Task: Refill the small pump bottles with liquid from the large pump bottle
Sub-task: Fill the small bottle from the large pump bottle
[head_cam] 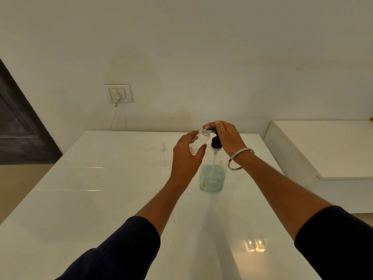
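A large clear pump bottle [212,176] stands upright on the white table [101,188], about a third full of pale blue liquid. Its black pump head [216,142] is under my right hand [226,136], whose palm and fingers rest on top of it. My left hand [186,158] holds a small clear bottle [198,141] tilted, with its open threaded neck right at the pump's spout. The small bottle has no cap on and looks nearly empty. A metal bangle [240,158] hangs on my right wrist.
Faint shapes of other small clear items [163,152] lie on the table left of my hands. A wall socket with a plugged cable [119,93] is behind the table. A low white platform [327,150] stands to the right, a dark door [18,126] to the left.
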